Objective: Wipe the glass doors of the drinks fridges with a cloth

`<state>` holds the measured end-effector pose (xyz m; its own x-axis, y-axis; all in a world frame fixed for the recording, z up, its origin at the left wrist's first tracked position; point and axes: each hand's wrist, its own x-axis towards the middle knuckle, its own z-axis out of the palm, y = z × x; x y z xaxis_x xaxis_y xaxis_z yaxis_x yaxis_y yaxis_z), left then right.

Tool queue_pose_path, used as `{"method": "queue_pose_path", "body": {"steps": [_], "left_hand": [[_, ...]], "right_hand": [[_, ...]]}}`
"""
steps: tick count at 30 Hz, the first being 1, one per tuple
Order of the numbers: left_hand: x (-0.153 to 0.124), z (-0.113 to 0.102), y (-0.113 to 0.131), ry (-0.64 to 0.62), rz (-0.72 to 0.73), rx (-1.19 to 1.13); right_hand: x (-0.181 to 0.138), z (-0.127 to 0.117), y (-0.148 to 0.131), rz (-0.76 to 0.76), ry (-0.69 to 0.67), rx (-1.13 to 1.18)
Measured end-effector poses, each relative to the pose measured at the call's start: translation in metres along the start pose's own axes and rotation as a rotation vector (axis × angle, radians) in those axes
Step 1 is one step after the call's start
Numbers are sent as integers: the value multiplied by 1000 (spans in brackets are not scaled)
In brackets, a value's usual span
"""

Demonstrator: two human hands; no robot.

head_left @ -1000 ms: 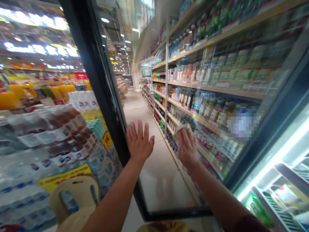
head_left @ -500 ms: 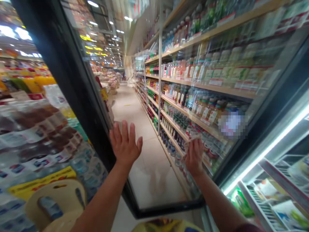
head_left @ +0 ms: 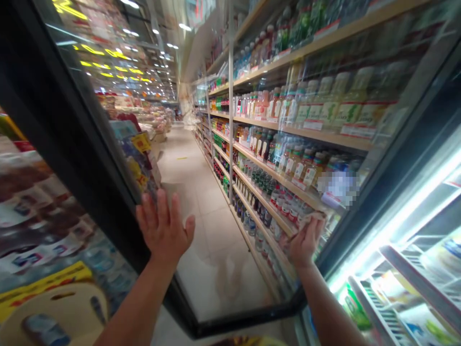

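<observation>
A glass door (head_left: 216, 269) with a thick black frame (head_left: 82, 158) stands ajar in front of me. My left hand (head_left: 163, 228) lies with fingers spread against the glass, near the frame's left side. On the lower right of the pane, my right hand (head_left: 306, 240) is closed on a crumpled, pale cloth (head_left: 311, 216), pressed to the glass. Part of the cloth is hidden under the fingers. Through the pane show shelves of bottles (head_left: 298, 163) and a tiled aisle floor (head_left: 190, 178).
At right, a lit cooler (head_left: 392, 288) holds packaged goods on wire racks. A beige plastic chair (head_left: 75, 300) stands at lower left, beside stacked packs of bottled drinks (head_left: 39, 226). A yellow sign (head_left: 46, 283) hangs on the stack.
My right hand has moved right across the glass with the cloth. My left hand appears further left and lower, and the view has shifted with the door frame.
</observation>
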<state>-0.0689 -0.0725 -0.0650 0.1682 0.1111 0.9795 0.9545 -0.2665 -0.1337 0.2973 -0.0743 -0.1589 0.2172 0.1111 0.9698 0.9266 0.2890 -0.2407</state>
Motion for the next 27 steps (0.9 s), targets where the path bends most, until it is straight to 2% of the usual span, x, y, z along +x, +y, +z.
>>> {"method": "queue_pose_path", "body": {"steps": [2,5,7,9,11,14,17,20,22,25,27], "left_hand": [[2,-1,0,7,40,39],[3,-1,0,16,41,52],[2,0,-1,20,34,55],[1,0,0,23,34,56],[1,0,0,28,30,55],[1,-1,0,33,34,55],[1,-3,-1,25,26,50],[0,-4,-1,14,7,40],[0,-4,-1,2,2,30],[-2,-3,-3,-43,-43,-8],[-5,-3,-7,-96,-229,-138]], "right_hand": [[11,-4,13,49,20,3],[59,-13,33,150,90,5],[77,-17,42,164,116,-1],[66,-19,47,135,105,-14],[33,-20,50,128,97,-31],[-9,-22,57,205,67,-58],[2,-28,66,266,50,-71],[37,-32,74,206,66,-68],[43,-31,78,143,71,-76],[11,-26,78,59,79,-124],[-18,-23,77,6,55,-156]]}}
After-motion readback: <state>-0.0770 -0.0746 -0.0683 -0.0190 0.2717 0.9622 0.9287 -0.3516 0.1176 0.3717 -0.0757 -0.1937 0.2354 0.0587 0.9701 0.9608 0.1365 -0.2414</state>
